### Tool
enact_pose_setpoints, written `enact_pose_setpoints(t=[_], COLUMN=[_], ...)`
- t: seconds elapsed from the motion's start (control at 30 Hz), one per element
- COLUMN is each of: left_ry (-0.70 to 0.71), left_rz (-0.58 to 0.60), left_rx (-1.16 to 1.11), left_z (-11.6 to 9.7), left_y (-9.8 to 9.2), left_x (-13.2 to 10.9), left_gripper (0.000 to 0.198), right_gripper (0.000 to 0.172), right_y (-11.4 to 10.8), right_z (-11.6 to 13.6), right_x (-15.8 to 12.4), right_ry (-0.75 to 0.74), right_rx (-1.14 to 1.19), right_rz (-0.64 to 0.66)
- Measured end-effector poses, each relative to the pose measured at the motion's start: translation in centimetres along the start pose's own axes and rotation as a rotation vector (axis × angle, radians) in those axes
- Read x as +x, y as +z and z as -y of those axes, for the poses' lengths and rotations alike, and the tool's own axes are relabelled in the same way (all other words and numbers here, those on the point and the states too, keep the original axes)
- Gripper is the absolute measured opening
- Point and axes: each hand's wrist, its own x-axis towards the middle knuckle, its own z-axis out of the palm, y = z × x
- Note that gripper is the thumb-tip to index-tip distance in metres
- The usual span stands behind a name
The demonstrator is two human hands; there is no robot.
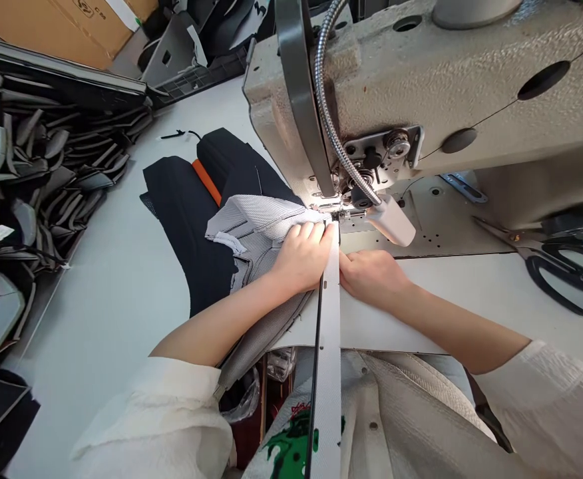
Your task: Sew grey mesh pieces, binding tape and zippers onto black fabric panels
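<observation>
My left hand (305,256) is closed on the edge of a grey mesh fabric piece (259,219), right in front of the sewing machine's needle area (339,209). A long white strip with a black edge (329,346) runs from the needle down over my lap. My right hand (371,274) pinches this strip from its right side, close to the left fingers. Joined to the mesh is a black fabric piece (182,226) with an orange stripe (206,181), spread on the table to the left. The fingertips are partly hidden by fabric and strip.
The sewing machine (451,73) fills the upper right, with a lamp (391,219) on a flexible metal neck. Black-handled scissors (566,266) lie at the right. Stacked dark fabric pieces (36,159) line the left side. A cardboard box (62,30) stands at the back left.
</observation>
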Motion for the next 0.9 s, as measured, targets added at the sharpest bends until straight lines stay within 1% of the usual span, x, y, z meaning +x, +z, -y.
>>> enact_pose_setpoints(t=[0.13, 0.2, 0.27, 0.4, 0.43, 0.5, 0.6, 0.67, 0.77, 0.9], left_ry=[0.007, 0.028, 0.036, -0.019, -0.02, 0.007, 0.055, 0.04, -0.026, -0.109], left_rz=[-0.033, -0.048, -0.051, -0.101, -0.115, -0.094, 0.018, 0.069, 0.09, 0.079], left_rx=[-0.003, -0.006, -0.062, -0.373, -0.42, -0.398, -0.241, -0.175, -0.14, -0.149], left_z=[-0.6, -0.4, 0.5, 2.9, 3.3, 3.4, 2.4, 1.3, -0.2, -1.5], left_y=[-0.4, -0.8, -0.8, 0.4, 0.8, 1.1, 0.6, -0.1, -0.8, -0.9], left_x=[0.0, -0.3, -0.7, -1.1, -1.1, -1.1, -1.1, -1.1, -0.9, -0.3], left_gripper=[0.042, 0.041, 0.039, 0.042, 0.044, 0.042, 0.045, 0.049, 0.052, 0.054], right_gripper=[0.021, 0.022, 0.029, 0.05, 0.051, 0.046, 0.033, 0.025, 0.02, 0.024], right_y=[-0.5, -0.9, -1.1, -0.9, -0.7, -0.4, -0.2, -0.4, -0.9, -1.6], right_z=[0.2, 0.3, 0.4, 0.5, 0.5, 0.7, 1.1, 1.3, 1.2, 0.3], right_x=[1.1, 1.8, 2.2, 2.4, 2.4, 2.2, 1.7, 1.2, 0.5, 0.0], right_ry=[0.087, 0.115, 0.131, 0.126, 0.118, 0.106, 0.081, 0.064, 0.07, 0.108], right_rx=[0.005, 0.006, -0.01, -0.061, -0.062, -0.052, -0.027, -0.003, 0.01, -0.012], right_rz=[0.109, 0.146, 0.131, 0.031, 0.018, -0.003, -0.01, 0.005, 0.017, 0.001])
